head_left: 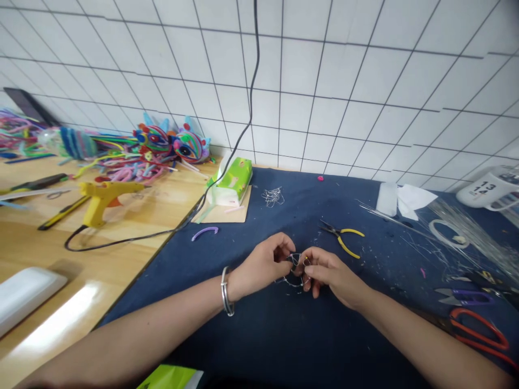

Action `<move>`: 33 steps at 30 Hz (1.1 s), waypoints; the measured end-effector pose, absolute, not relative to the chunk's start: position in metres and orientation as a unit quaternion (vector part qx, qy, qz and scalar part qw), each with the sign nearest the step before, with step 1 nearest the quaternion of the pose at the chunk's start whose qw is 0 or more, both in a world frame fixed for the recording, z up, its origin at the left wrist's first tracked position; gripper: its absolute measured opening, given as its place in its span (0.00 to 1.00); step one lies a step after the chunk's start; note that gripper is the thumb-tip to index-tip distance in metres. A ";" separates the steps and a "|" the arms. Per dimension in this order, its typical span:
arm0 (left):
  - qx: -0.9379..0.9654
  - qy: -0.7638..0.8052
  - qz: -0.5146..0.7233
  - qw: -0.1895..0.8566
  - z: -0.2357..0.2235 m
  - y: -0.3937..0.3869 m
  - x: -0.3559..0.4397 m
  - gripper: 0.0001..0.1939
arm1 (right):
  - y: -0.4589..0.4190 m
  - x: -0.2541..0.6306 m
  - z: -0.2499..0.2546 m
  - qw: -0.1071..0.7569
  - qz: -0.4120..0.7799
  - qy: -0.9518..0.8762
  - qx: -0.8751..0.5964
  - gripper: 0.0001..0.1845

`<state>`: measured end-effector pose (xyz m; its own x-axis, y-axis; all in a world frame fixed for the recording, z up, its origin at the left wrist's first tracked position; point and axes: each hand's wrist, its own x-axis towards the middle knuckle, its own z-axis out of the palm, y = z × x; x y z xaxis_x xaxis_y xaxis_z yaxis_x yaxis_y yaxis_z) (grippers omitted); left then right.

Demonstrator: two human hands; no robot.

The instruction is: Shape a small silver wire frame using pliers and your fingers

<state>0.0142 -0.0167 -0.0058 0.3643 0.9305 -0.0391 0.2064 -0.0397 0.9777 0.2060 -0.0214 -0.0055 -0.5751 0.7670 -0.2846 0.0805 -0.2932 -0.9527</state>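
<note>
Between my two hands is a small ring-shaped piece of bent wire (292,282) with loops along it. My left hand (265,265) pinches its left side between thumb and fingers; a silver bangle (225,292) circles that wrist. On the other side my right hand (326,270) grips the wire near a tiny yellowish spot, fingers curled. Parts of the wire piece are hidden behind the fingers. Yellow-handled pliers (344,237) lie with handles spread just beyond my right hand. A tangle of thin wire (273,196) rests farther back on the dark blue cloth (251,324).
Left on the wooden table are a yellow glue gun (101,197) with its black cord, a utility knife (62,212) and colourful pipe cleaners (125,168). A tissue pack (231,181) stands at the back. At right lie straight wires (470,227), red-handled scissors (478,329) and a white mug (488,189).
</note>
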 end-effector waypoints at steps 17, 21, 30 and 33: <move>0.532 0.368 0.309 0.697 -0.003 -0.007 0.007 0.03 | -0.023 0.207 -0.008 0.230 0.625 -0.592 -0.454 0.04; 0.530 0.344 0.312 0.710 0.000 -0.008 0.008 0.04 | -0.023 0.207 -0.011 0.217 0.545 -0.639 -0.498 0.05; 0.529 0.330 0.331 0.708 -0.009 -0.003 0.007 0.09 | -0.022 0.210 -0.011 0.255 0.587 -0.598 -0.483 0.07; 0.537 0.347 0.306 0.705 -0.012 -0.003 0.007 0.08 | -0.022 0.210 -0.010 0.276 0.602 -0.583 -0.470 0.10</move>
<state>0.0075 -0.0030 -0.0117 0.5718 0.8043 -0.1618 -0.0575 0.2360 0.9700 0.2103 -0.0216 -0.0102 -0.4053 0.8809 -0.2443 0.2163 -0.1673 -0.9619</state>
